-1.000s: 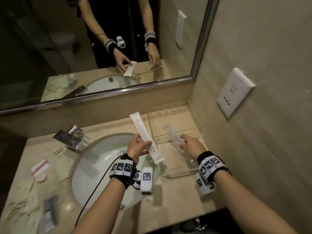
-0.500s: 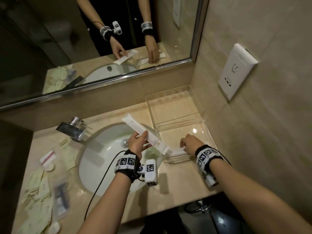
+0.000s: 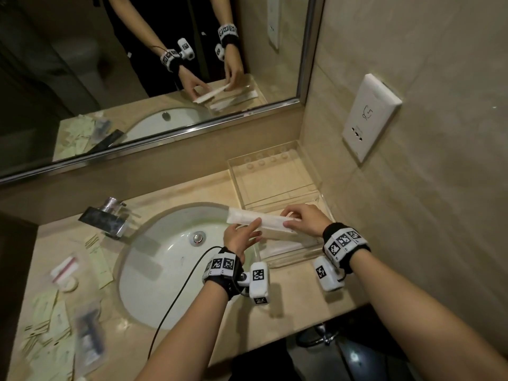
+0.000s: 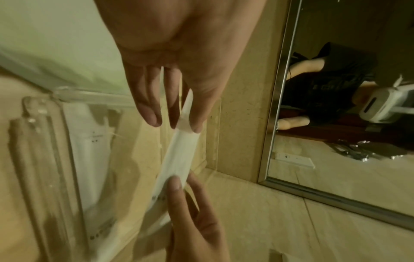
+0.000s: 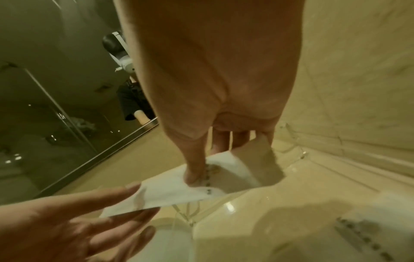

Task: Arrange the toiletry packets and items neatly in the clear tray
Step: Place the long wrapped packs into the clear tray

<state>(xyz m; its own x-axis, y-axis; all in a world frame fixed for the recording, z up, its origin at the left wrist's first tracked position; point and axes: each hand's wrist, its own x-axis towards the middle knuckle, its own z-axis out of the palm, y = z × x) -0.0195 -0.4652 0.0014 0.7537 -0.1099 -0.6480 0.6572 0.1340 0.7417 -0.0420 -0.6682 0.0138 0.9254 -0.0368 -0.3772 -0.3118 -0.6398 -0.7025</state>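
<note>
A long white packet (image 3: 264,222) is held level over the near compartment of the clear tray (image 3: 275,182). My left hand (image 3: 254,229) pinches its left part between thumb and fingers; in the left wrist view the packet (image 4: 179,154) leaves my left hand (image 4: 188,126) and runs to the right hand. My right hand (image 3: 286,218) pinches the right part, thumb on top, as the right wrist view shows on the packet (image 5: 174,191). A second white packet (image 3: 283,246) lies flat in the near compartment. The tray's far compartment holds nothing.
The white sink basin (image 3: 170,259) and chrome faucet (image 3: 107,218) sit left of the tray. Several loose sachets and packets (image 3: 55,312) lie on the left counter. A wall plate (image 3: 368,125) and the tiled wall stand close on the right, the mirror (image 3: 137,64) behind.
My right hand laid its small packet in the tray's near compartment and took the long packet's right end. The long packet swung from steeply tilted to level over the tray.
</note>
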